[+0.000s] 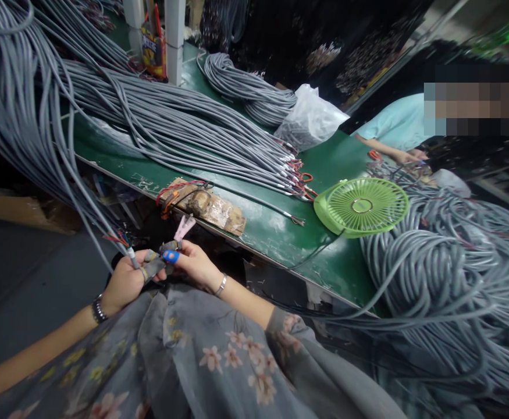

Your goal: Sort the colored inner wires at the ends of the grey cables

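Observation:
Near my lap, my left hand is closed around the end of a grey cable, whose thin coloured wires fan out above the fingers. Grey wrapping covers some fingertips on both hands. My right hand meets the left one, its thumb and fingers pinched together, with blue tape on a digit. A pale pink strip sticks up from the right fingertips. Whatever else lies between the fingertips is too small to make out.
A green table bears bundled grey cables, a taped cardboard piece, a green fan and a plastic bag. Coiled cables fill the right. Beyond them a person handles wires.

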The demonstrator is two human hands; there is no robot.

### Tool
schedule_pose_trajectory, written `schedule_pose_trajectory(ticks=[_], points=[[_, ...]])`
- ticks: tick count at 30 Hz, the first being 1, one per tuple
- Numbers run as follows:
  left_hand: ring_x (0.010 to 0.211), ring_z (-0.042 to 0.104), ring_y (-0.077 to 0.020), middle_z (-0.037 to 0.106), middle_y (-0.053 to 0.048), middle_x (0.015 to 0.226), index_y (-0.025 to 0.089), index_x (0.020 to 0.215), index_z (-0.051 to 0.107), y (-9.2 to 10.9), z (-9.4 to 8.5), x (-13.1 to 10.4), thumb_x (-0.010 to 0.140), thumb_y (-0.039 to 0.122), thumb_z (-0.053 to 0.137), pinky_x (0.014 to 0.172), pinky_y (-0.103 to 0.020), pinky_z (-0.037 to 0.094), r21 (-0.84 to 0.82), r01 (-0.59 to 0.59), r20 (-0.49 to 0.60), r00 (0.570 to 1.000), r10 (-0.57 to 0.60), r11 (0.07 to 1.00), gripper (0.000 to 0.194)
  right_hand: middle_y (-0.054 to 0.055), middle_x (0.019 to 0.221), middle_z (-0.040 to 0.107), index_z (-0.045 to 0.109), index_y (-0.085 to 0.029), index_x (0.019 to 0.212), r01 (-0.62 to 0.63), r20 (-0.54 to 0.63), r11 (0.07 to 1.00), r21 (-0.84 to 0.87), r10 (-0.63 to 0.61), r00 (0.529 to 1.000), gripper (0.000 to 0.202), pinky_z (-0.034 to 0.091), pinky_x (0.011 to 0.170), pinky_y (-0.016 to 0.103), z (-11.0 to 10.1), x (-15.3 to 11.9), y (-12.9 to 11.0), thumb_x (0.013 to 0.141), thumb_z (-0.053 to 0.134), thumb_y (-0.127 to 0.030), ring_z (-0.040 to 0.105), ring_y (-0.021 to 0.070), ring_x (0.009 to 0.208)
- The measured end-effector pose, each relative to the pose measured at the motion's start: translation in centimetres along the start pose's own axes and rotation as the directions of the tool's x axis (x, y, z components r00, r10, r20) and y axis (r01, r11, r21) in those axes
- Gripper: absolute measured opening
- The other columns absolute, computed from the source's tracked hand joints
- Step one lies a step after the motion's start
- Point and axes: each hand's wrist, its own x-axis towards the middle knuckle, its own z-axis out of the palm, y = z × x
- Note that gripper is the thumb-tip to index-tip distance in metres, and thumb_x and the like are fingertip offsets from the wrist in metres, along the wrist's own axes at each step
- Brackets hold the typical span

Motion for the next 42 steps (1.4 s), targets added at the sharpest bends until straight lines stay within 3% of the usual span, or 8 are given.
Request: schedule_pose_trajectory(ticks=[13,19,24,27,32,36,38,42], points=[[0.052,0.060,-0.0169,0.069,-0.002,0.053,0.022,0.052,0.065,-0.1,0.1,-0.1,0.067,0.047,0.075,0.055,-0.027,0.050,0.023,-0.001,0.027,1.000,0.000,1.000,0.031,-0.009,0.054,0.055,0.059,-0.018,0.065,-0.012,-0.125,0.993,-0.115,-0.003,0.992,0.044,0.036,0.047,0.020,0.9,0.1,-0.7,0.051,0.092,-0.044,0.045,0.0055,0.047],[0.054,0.060,-0.0171,0.069,-0.003,0.054,0.022,0.050,0.063,-0.2,0.1,-0.1,0.067,0.050,0.077,0.056,-0.027,0.049,-0.008,-0.001,0.005,1.000,0.001,1.000,0.036,-0.008,0.053,0.055,0.057,-0.019,0.064,-0.048,-0.147,0.998,0.039,0.053,0.988,0.043,0.036,0.047,0.021,1.1,0.3,0.2,0.055,0.089,-0.047,0.044,0.0055,0.046],[0.056,0.060,-0.0175,0.070,-0.005,0.057,0.020,0.055,0.069,-1.1,-0.2,0.0,0.071,0.052,0.075,0.058,-0.028,0.049,-0.075,-0.008,0.010,1.000,0.008,0.997,0.037,-0.004,0.060,0.062,0.062,-0.018,0.068,-0.078,-0.080,0.979,0.190,0.094,0.992,0.039,0.039,0.049,0.021,0.6,0.5,0.7,0.053,0.090,-0.040,0.053,0.0081,0.052],[0.056,0.058,-0.0172,0.068,-0.004,0.055,0.020,0.055,0.069,-1.3,-0.4,0.0,0.071,0.053,0.077,0.058,-0.028,0.048,-0.118,-0.004,0.040,0.999,0.009,0.993,0.037,-0.004,0.060,0.063,0.063,-0.018,0.070,-0.132,0.007,0.961,0.241,0.134,0.991,0.036,0.042,0.050,0.020,0.0,0.6,0.6,0.053,0.090,-0.035,0.050,0.0073,0.051],[0.053,0.057,-0.0170,0.068,-0.004,0.053,0.021,0.052,0.069,-0.4,-0.9,-0.1,0.068,0.055,0.077,0.056,-0.027,0.047,-0.080,0.022,0.160,0.987,-0.009,0.997,0.039,-0.005,0.057,0.058,0.064,-0.018,0.072,-0.224,0.161,0.945,0.240,0.189,0.969,0.031,0.045,0.050,0.021,-0.9,1.0,0.5,0.057,0.088,-0.031,0.047,0.0075,0.051],[0.050,0.055,-0.0169,0.067,-0.005,0.050,0.020,0.049,0.069,0.1,-1.3,0.1,0.064,0.060,0.077,0.052,-0.027,0.045,-0.041,0.064,0.254,0.966,-0.052,0.997,0.043,-0.005,0.058,0.058,0.065,-0.017,0.072,-0.209,0.250,0.952,0.225,0.151,0.956,0.033,0.043,0.051,0.022,-0.9,1.4,0.9,0.055,0.090,-0.031,0.046,0.0074,0.050],[0.050,0.055,-0.0169,0.066,-0.005,0.051,0.020,0.049,0.068,0.0,-1.4,0.2,0.064,0.061,0.078,0.052,-0.027,0.045,-0.046,0.060,0.254,0.966,-0.047,0.997,0.044,-0.004,0.060,0.060,0.066,-0.017,0.073,-0.178,0.229,0.962,0.209,0.129,0.965,0.036,0.044,0.053,0.023,-0.7,1.7,1.2,0.053,0.092,-0.033,0.049,0.0083,0.052],[0.051,0.054,-0.0165,0.065,-0.004,0.051,0.021,0.049,0.067,-0.5,-1.3,0.2,0.067,0.058,0.076,0.053,-0.027,0.044,-0.073,0.016,0.165,0.986,-0.004,0.997,0.042,-0.003,0.065,0.064,0.067,-0.017,0.078,-0.095,0.066,0.979,0.182,0.084,0.994,0.039,0.045,0.055,0.024,-0.6,1.9,1.2,0.059,0.091,-0.041,0.054,0.0096,0.055]])
